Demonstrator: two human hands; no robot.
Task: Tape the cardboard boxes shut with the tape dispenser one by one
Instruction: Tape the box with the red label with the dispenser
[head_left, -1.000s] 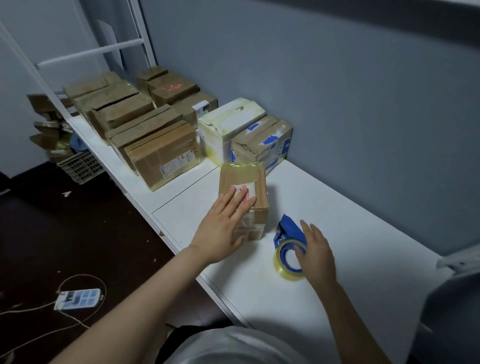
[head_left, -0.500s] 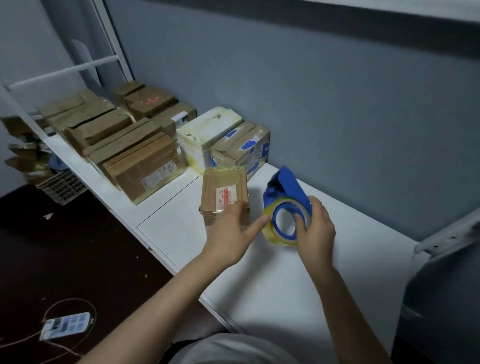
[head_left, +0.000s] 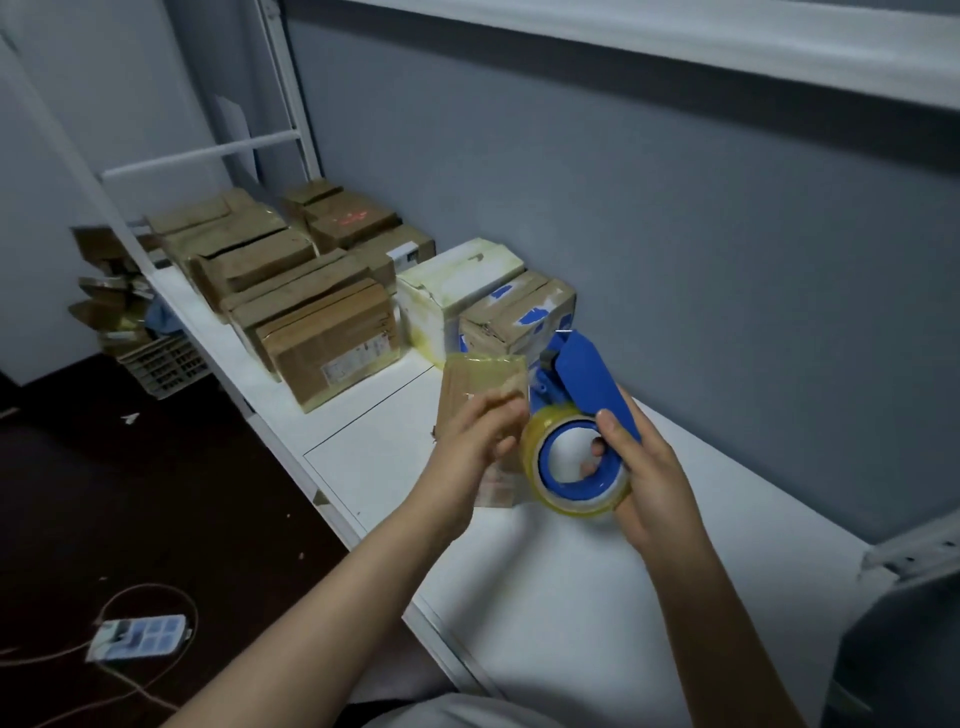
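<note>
My right hand (head_left: 652, 486) grips a blue tape dispenser (head_left: 587, 371) with a roll of yellowish clear tape (head_left: 574, 501), held above the white table (head_left: 545, 597). Its fingers curl through and around the roll's blue hub. A small brown cardboard box (head_left: 480, 376), glossy with tape on top, lies on the table just left of the dispenser. My left hand (head_left: 467, 447) hovers over that box with its fingers bent, their tips at the roll's left rim. Blur hides whether they pinch the tape end.
Several brown boxes (head_left: 332, 343) stand in a row along the table's far left, then a white box (head_left: 457, 286) and a blue-patched box (head_left: 519, 317). The grey wall runs behind. A basket (head_left: 161, 364) and a power strip (head_left: 137, 631) lie on the dark floor.
My right hand lifted the dispenser off the table and turned it upright. My left hand left the small box's top and came across to the roll.
</note>
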